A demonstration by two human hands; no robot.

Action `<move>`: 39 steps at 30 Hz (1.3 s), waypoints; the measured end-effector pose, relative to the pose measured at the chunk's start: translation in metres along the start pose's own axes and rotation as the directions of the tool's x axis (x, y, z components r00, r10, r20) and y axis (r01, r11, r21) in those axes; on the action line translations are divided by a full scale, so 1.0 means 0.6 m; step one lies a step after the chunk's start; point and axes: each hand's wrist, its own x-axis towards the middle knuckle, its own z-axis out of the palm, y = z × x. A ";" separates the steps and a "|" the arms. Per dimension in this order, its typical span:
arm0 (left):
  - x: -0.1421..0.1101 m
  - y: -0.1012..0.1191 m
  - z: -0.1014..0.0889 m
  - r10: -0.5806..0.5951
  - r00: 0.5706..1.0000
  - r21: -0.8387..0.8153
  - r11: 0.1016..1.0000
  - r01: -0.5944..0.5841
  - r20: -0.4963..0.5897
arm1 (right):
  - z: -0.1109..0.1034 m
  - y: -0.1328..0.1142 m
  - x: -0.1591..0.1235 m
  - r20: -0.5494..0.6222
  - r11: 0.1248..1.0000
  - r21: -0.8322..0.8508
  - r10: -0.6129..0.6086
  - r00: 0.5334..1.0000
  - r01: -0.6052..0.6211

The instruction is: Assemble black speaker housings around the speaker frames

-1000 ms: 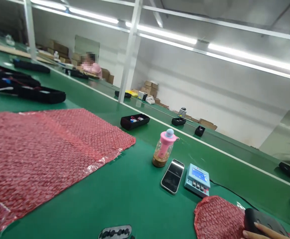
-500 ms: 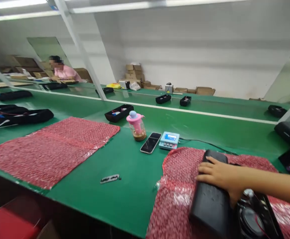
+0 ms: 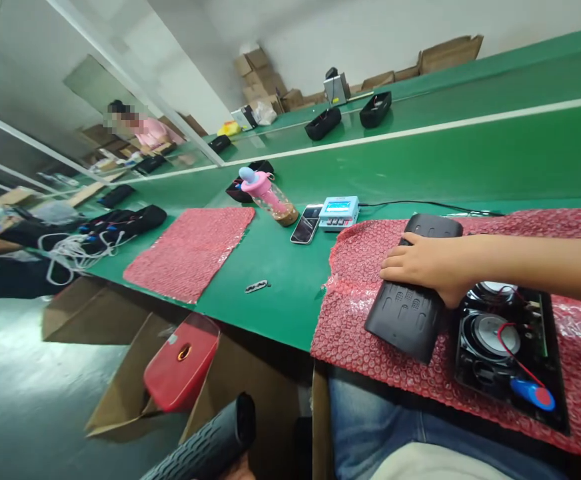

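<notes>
My right hand (image 3: 420, 268) lies over a black speaker housing (image 3: 405, 317), fingers wrapped across its top. The housing rests on red bubble wrap (image 3: 350, 307), slanting toward me. Just right of it sits an opened speaker panel (image 3: 535, 400), with round drivers, a red wire and a blue cylinder (image 3: 530, 393). At the bottom, below the table edge, my left hand (image 3: 240, 468) shows only in part. Its fingers are around a dark grey casing with a wavy pattern (image 3: 205, 443); the exact kind is unclear.
A drink bottle (image 3: 270, 199), phone (image 3: 306, 224) and small blue meter (image 3: 339, 213) stand behind. A small metal strip (image 3: 256, 287) and another bubble-wrap sheet (image 3: 185, 250) lie left. Below are a red stool (image 3: 183, 363) and cardboard boxes (image 3: 120, 380). A person in pink (image 3: 153, 132) sits farther off.
My view has tilted and turned downward and left. My left hand and the patterned casing have come into view at the bottom. My right hand stays on the black housing.
</notes>
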 end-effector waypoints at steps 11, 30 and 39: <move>-0.030 0.031 0.036 0.169 0.985 -0.071 0.983 -0.167 0.030 | -0.004 0.013 0.001 0.025 0.996 0.094 -0.015 1.000 0.013; -0.133 0.111 0.075 -0.032 0.994 -0.271 0.961 0.059 0.103 | -0.016 0.032 0.049 -0.163 0.990 -0.029 -0.138 0.977 0.135; -0.175 0.135 0.066 -0.185 0.927 -0.333 0.895 0.296 0.326 | -0.024 0.066 0.154 -0.107 0.997 -0.032 0.066 0.992 -0.070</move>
